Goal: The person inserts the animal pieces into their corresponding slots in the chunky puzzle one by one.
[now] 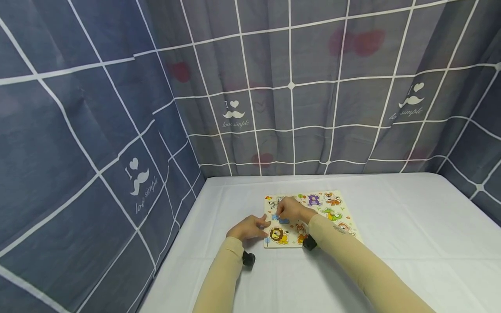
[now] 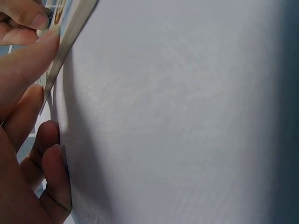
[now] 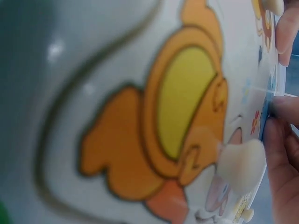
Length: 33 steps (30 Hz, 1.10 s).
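Note:
A wooden peg puzzle board (image 1: pixel 289 239) with cartoon animals lies flat on the table. Near its left side my right hand (image 1: pixel 293 209) pinches at a blue animal puzzle piece (image 1: pixel 283 221), partly covered by the fingers. The right wrist view shows thumb and fingertip (image 3: pixel 275 126) meeting just at the board's surface, by a strip of blue. My left hand (image 1: pixel 247 228) is at the board's left edge. Its thumb (image 2: pixel 28 60) and a finger touch that edge, while other fingers curl lower down near the cloth. Whether the blue piece sits fully in its recess I cannot tell.
Other animal pieces stand on the board: a lion (image 1: pixel 276 235), a purple animal (image 1: pixel 314 200), a tiger (image 1: pixel 332 199) and a green crocodile (image 1: pixel 332 214). Pale knobs (image 3: pixel 243 165) stick up from pieces. White cloth covers the table (image 1: pixel 411 226); grey checked curtains (image 1: pixel 274 108) surround it.

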Available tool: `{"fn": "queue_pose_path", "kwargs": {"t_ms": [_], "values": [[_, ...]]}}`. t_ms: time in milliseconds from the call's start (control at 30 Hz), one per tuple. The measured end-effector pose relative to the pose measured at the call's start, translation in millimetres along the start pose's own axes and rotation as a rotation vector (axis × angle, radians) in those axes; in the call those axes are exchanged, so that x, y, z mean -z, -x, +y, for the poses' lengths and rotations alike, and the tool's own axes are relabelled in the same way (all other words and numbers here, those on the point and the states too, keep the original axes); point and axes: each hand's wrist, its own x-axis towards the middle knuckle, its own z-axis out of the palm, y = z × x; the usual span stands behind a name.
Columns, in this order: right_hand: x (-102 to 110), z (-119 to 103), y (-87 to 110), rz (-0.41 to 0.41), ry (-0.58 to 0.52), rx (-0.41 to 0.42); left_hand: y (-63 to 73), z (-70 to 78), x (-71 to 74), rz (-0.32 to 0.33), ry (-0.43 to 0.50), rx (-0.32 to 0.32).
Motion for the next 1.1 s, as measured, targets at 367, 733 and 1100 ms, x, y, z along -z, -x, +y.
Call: {"fn": "queue_pose_path", "kwargs": {"t_ms": [367,733,1100], "values": [[2,3,12.6,0.049,0.022,-0.037,-4.1,-1.6,-2.3,-0.023,-0.041,-0.022],[20,12,24.8,0.051,0.099,0.025,-8.7,-4.1,15.7,-0.007,-0.075,-0.057],[66,53,53.8,0.12,0.098,0.002,-6.4,-32.1,42.8,0.128,-0.121,-0.051]]}}
